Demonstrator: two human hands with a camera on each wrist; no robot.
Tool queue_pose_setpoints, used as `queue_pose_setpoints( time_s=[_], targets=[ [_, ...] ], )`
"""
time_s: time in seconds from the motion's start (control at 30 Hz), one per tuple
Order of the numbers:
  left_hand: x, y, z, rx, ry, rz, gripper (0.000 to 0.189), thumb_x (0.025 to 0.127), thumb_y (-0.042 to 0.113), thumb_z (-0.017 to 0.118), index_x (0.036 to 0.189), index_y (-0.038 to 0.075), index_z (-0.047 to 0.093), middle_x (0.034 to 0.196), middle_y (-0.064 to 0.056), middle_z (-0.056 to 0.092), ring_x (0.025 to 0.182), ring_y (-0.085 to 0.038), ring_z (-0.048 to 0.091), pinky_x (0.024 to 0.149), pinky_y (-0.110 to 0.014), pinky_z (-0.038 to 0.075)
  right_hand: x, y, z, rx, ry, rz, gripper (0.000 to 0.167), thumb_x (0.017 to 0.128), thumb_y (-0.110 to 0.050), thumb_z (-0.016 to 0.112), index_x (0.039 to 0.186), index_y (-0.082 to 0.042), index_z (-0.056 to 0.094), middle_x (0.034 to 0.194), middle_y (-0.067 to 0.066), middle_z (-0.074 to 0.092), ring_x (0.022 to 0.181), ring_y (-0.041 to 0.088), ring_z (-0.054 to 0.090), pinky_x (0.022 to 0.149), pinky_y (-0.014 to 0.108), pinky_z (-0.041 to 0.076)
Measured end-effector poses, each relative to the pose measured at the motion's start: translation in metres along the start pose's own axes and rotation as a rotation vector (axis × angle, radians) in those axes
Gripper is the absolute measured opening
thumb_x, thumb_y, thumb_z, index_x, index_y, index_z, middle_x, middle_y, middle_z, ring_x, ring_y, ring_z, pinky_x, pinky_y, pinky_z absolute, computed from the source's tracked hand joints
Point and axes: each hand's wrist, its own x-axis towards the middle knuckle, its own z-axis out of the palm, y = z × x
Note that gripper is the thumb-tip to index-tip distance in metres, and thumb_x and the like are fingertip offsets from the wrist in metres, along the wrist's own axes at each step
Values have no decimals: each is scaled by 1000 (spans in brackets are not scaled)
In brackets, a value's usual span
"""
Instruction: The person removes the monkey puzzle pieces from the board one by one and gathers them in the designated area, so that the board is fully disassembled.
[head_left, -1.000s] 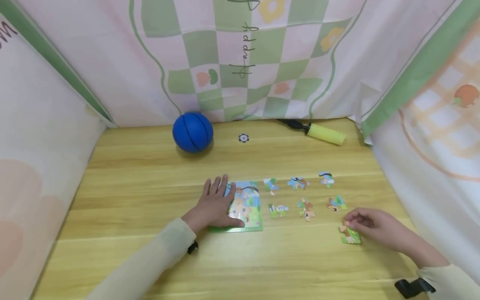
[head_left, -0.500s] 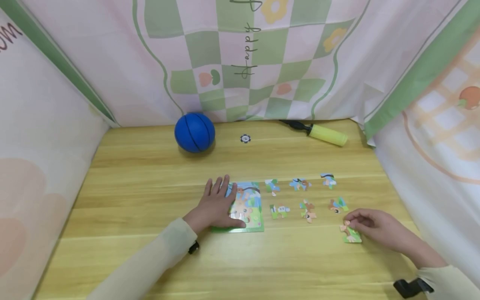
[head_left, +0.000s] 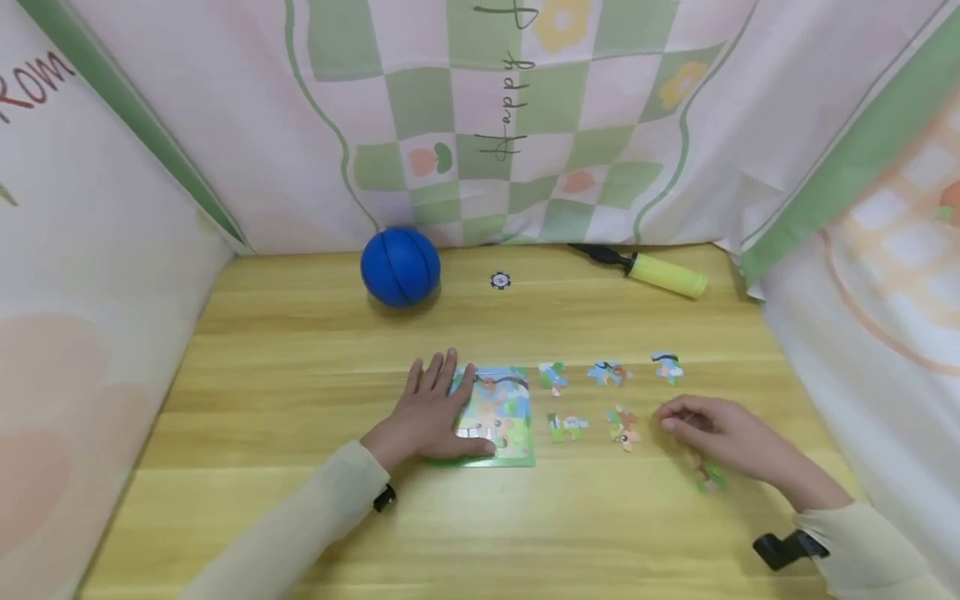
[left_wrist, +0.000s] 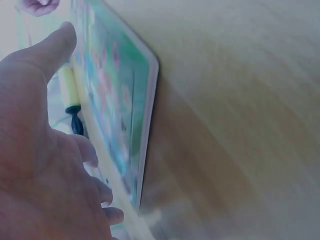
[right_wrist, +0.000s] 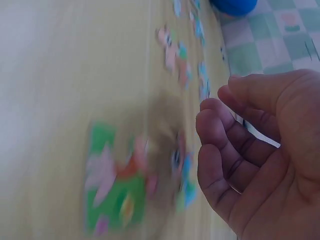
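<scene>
My left hand (head_left: 427,417) lies with spread fingers over the left part of a jigsaw puzzle board (head_left: 513,454) with a green border; it hides that side. To the right, my right hand (head_left: 723,433) hovers above the table, fingers loosely bent, holding nothing. Below it, a green puzzle piece (right_wrist: 120,180) lies on the table, partly hidden in the head view. Another piece (right_wrist: 187,180) with an eye lies just beside that one. Further left are a brown deer-like piece (head_left: 624,429) and a green-white piece (head_left: 567,427). Behind them sit three blue pieces, one (head_left: 667,367) at the right end.
A blue ball (head_left: 401,267) stands at the back of the wooden table (head_left: 300,350). Near it lies a small round black-and-white disc (head_left: 500,281). A yellow hand pump (head_left: 667,275) with a black end rests at the back right. Curtains (head_left: 480,125) enclose the table.
My right hand has let go of the green puzzle piece and moved up and left, over the piece with an eye. My left hand stays on the board. The head view has shifted slightly.
</scene>
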Motion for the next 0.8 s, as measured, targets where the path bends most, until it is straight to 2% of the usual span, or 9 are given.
queue_pose_setpoints(
  time_s=[0.13, 0.3, 0.43, 0.6, 0.8],
  targets=[
    [-8, -11, -2, 13, 8, -4, 116, 85, 86, 45, 164, 11, 4, 167, -20, -10, 152, -39, -10, 115, -58, -15, 33, -25, 14, 44, -54, -85, 21, 104, -22, 62, 119, -10, 70, 104, -2, 69, 87, 14, 65, 74, 28, 55],
    [-18, -24, -1, 34, -29, 4, 116, 85, 82, 51, 163, 10, 4, 167, -15, -9, 152, -36, -10, 114, -56, -17, 81, -62, 39, 46, -109, -203, 21, 103, -25, 63, 117, -12, 72, 98, -4, 70, 80, 11, 64, 68, 28, 55],
    [-21, -24, 2, 36, -36, 20, 114, 87, 80, 53, 163, 9, 6, 168, -13, -7, 152, -35, -9, 115, -56, -16, 108, -90, 62, 30, -150, -280, 21, 102, -23, 65, 116, -10, 73, 97, -5, 71, 79, 7, 63, 68, 29, 55],
    [-21, -24, 5, 57, -26, -5, 113, 87, 79, 53, 163, 10, 6, 168, -12, -6, 152, -36, -8, 115, -56, -16, 127, -118, 89, -71, -189, -376, 22, 100, -19, 67, 115, -5, 74, 99, -5, 69, 78, 4, 60, 70, 27, 54],
    [-24, -22, 7, 77, -1, -43, 111, 88, 80, 51, 164, 11, 8, 167, -14, -3, 152, -37, -6, 113, -57, -19, 131, -133, 103, -165, -226, -404, 19, 99, -18, 69, 113, -8, 76, 103, -1, 68, 86, 7, 60, 74, 28, 54]
  ],
)
